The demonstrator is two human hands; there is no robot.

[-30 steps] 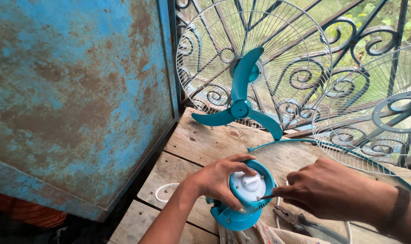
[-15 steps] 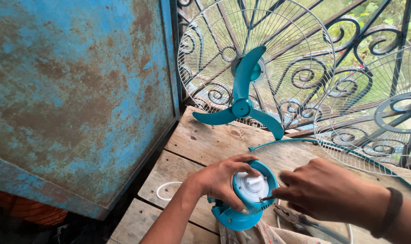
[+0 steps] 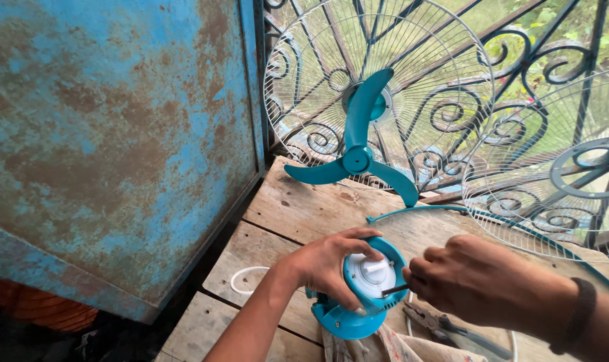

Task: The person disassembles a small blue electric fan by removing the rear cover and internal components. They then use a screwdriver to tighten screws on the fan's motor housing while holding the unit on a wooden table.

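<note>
Screwdriver work on a fan motor housing [image 3: 358,295] looks to be the step in hand: the teal housing with its white cap stands near the front edge of the tabletop [image 3: 298,214], and a thin dark tool shaft [image 3: 393,291] meets its right side. Whether a screw is being loosened or tightened cannot be told from the picture.

The left hand [image 3: 331,263] comes in from the front edge, forearm rising diagonally, wrist bent over the housing. Its grip is wrapped around the top and left side of the housing, thumb across the back rim, fingers curling down the front, closed firmly enough to steady it. The right hand [image 3: 479,281] reaches in from the right, knuckles up, a dark band on the wrist. Its grip is a closed fist around the tool's handle, which is hidden inside it; only the shaft tip shows.

By my judgement, the next move calls for keeping the shaft square to the housing while the left hand stops it turning or sliding on the planks.

Behind, toward the back edge, a teal blade [image 3: 358,157] leans against a white wire guard [image 3: 445,87], with a second guard [image 3: 552,194] lying at the right. Pliers [image 3: 438,325] lie under the right wrist, just beside a cloth [image 3: 398,345].
</note>
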